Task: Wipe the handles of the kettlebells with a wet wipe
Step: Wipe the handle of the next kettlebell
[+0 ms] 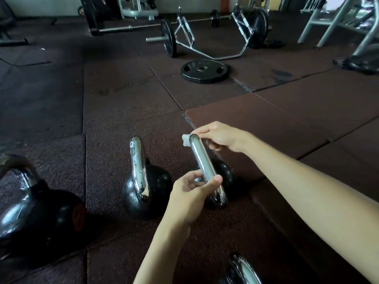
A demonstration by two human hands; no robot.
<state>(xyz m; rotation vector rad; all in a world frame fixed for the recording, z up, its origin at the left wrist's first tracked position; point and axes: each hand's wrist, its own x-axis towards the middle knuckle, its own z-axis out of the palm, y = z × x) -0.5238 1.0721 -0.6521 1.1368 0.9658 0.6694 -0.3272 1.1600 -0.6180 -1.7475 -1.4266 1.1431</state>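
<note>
At frame centre, the right hand (217,136) is pinching the wet wipe (185,140) onto the kettlebell handle (203,160) at its far end; the left hand (192,193) is gripping its near end. This handle's wiping is beginning; next, the wipe probably needs sliding nearer.

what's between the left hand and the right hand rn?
Head view: the kettlebell's chrome handle, uncovered along that stretch. The left hand grips its near end; the right hand pinches the wipe at its far end.
</note>
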